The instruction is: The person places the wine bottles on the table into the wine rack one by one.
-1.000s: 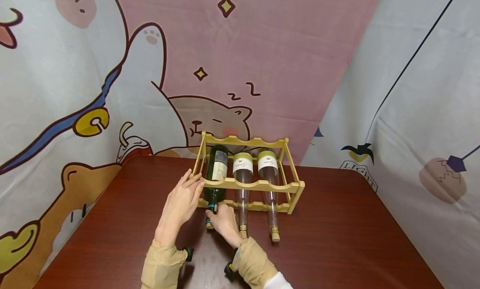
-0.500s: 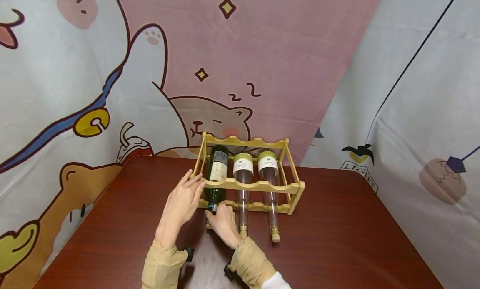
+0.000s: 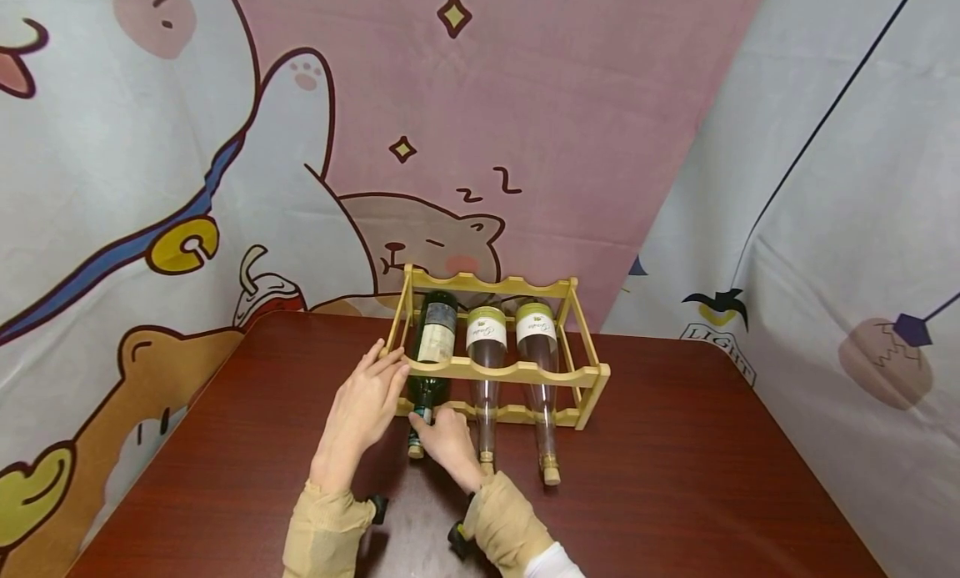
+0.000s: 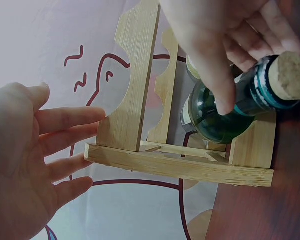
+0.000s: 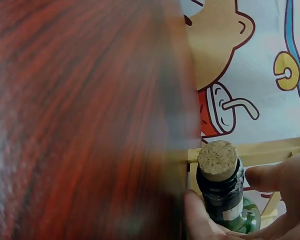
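A dark green corked wine bottle [image 3: 437, 343] lies in the leftmost slot of a light wooden wine rack [image 3: 592, 378], its neck pointing toward the front. My right hand [image 3: 448, 446] grips the neck; the right wrist view shows thumb and fingers on either side, below the cork [image 5: 218, 159]. With fingers nearly straight, my left hand [image 3: 363, 401] touches the rack's front left corner. In the left wrist view its fingertips meet the wooden end, and the bottle's neck [image 4: 257, 92] slants past the right thumb.
Two clear corked bottles, one in the middle [image 3: 486, 336] and one further right [image 3: 536, 332], lie in the same rack with necks jutting forward. Beneath is a reddish-brown table [image 3: 697, 461]. A cartoon-printed cloth [image 3: 562, 128] hangs behind it.
The green bottle's neck has shifted slightly left and its label has turned a little in the right hand's grip. The left hand and rack have stayed in place.
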Motion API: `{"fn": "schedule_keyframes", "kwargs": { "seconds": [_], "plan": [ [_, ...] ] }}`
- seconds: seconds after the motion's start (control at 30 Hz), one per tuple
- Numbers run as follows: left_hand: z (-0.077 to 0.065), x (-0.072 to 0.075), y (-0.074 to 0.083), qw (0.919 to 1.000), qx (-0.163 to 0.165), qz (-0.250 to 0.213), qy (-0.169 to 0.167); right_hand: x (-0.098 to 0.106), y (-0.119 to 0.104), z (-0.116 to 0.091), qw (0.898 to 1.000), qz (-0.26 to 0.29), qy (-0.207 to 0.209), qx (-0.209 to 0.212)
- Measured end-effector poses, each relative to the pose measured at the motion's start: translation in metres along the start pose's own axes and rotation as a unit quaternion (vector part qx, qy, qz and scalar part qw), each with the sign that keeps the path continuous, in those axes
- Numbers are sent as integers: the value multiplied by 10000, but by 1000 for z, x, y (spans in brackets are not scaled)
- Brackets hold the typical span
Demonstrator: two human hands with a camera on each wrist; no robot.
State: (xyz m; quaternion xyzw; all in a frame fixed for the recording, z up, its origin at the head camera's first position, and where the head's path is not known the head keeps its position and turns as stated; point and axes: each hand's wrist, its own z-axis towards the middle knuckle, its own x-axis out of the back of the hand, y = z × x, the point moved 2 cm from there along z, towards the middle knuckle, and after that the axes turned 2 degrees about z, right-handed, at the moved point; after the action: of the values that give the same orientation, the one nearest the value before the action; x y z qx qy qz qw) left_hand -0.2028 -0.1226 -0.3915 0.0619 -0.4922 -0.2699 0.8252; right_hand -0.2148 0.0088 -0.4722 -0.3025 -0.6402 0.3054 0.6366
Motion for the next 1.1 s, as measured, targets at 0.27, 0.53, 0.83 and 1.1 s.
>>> {"fn": "schedule_keyframes", "kwargs": {
  "seconds": [0.27,0.53,0.83,1.1],
  "plan": [
    [0,0,0,10000,1,0,-5,0,4,2,9985,415,-347,-79],
    [0,0,0,10000,-17,18,39,-2,5,2,9993,346,-100,15],
    [0,0,0,10000,-38,-26,52,-5,4,1,9995,255,174,88],
    [1,0,0,10000,-22,6,25,-4,1,2,9990,168,388,135]
  ]
}}
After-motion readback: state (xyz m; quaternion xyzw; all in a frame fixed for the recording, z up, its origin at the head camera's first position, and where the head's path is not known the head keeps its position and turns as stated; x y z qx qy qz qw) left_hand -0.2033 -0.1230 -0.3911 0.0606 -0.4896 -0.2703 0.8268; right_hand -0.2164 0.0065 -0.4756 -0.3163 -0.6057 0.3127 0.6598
